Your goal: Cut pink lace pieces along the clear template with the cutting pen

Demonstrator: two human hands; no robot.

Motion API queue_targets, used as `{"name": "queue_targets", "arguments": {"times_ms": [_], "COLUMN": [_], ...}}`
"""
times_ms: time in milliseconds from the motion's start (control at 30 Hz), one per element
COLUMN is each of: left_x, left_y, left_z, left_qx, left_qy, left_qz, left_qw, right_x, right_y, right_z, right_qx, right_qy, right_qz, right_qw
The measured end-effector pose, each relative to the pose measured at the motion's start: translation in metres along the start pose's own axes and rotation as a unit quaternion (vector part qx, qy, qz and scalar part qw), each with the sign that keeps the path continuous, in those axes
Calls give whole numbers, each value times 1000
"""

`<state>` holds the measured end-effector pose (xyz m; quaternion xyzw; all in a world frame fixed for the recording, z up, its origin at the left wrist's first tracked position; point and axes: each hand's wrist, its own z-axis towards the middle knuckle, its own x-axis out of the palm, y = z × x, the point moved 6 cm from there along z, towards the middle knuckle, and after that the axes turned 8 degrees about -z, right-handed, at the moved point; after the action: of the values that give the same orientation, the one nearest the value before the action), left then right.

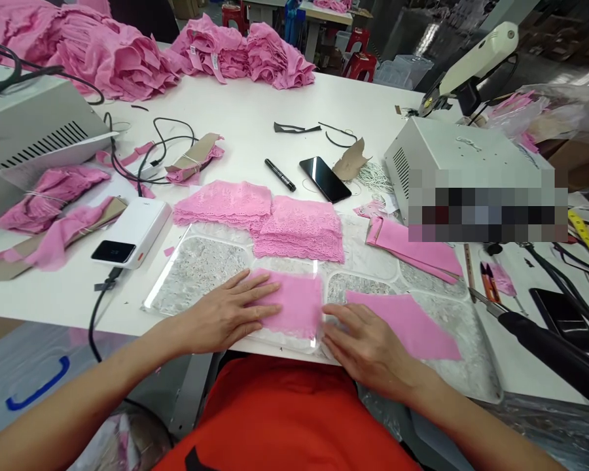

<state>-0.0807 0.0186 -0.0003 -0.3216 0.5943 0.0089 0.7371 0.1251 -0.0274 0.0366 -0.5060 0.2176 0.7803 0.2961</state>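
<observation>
Pink fabric panel could wrinkle if the left hand, spread flat on it, slips while the right hand, half-curled with a grip I can't make out, nudges its edge.

Garment workshop, production-floor type. Evidence: long white tabletop with bulk pink garments heaped at the far edge, lace pieces stacked nearer, cut pink panel in front of those. Grey vented boxes at both sides, cables around. Yellow measuring tape and orange-handled snips at right. Behind: red plastic stools, clear bins, second worktable with more pink fabric.
</observation>
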Motion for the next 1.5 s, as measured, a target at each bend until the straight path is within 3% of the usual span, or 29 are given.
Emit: {"name": "queue_targets", "arguments": {"times_ms": [167,267,400,567,700,867,1033,1167,1333,1500], "left_x": [-9,-10,1,4,-4,-18,-5,2,-4,-10], "left_y": [-2,-7,-7,-3,-5,-2,16,20,22,24], "left_z": [1,11,22,20,23,60,106,112,99,96], "left_qx": [18,30,36,41,37,-18,-119,-119,-77,-35], "left_qy": [-10,-21,4,19,-6,-83,-84,-100,-107,-115], "left_qz": [-16,-29,-5,14,-11,-37,-104,-140,-213,-263], "left_qw": [1000,999,999,999,999,996,984,978,968,957], "right_x": [-8,0,10,-3,-2,16,24,24,26,25], "right_y": [-8,5,14,1,-7,-39,-57,-63,-62,-44], "right_z": [-14,-5,2,-16,-18,-9,-2,-2,7,18], "right_qx": [62,26,-18,62,95,190,207,215,179,34], "right_qy": [-24,-4,0,-69,-58,-6,55,72,50,26], "right_qz": [37,42,13,-11,12,27,59,92,118,36], "right_qw": [997,999,1000,996,994,981,975,970,975,998]}}
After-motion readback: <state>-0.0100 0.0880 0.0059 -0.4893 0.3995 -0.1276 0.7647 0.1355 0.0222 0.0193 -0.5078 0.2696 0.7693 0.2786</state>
